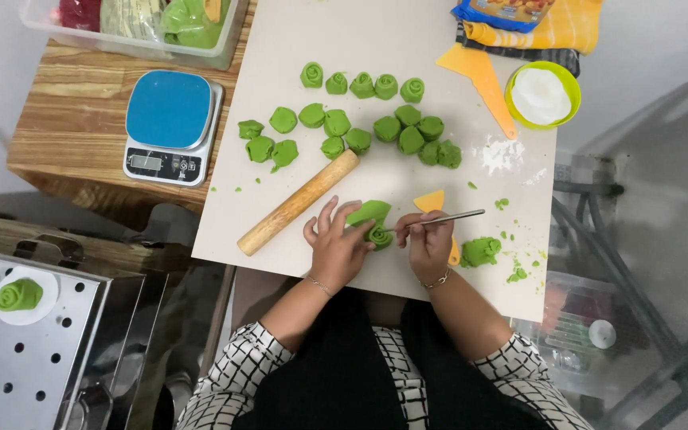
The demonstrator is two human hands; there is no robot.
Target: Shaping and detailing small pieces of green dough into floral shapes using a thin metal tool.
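Observation:
My left hand (334,244) rests on the beige mat (376,48), fingers steadying a green dough rosette (376,235) with a flat green dough leaf (369,212) behind it. My right hand (430,243) grips a thin metal stick (439,219), whose end touches the rosette. A yellow plastic scraper (431,201) lies partly under my right hand. A lump of green dough (481,251) sits just right of that hand.
A wooden rolling pin (298,202) lies left of my hands. Several green dough rolls (360,84) and pieces (336,123) fill the mat's far half. Digital scale (170,126), green flour bowl (542,94), orange scraper (481,80), perforated steel tray (29,350) with shaped dough (19,295).

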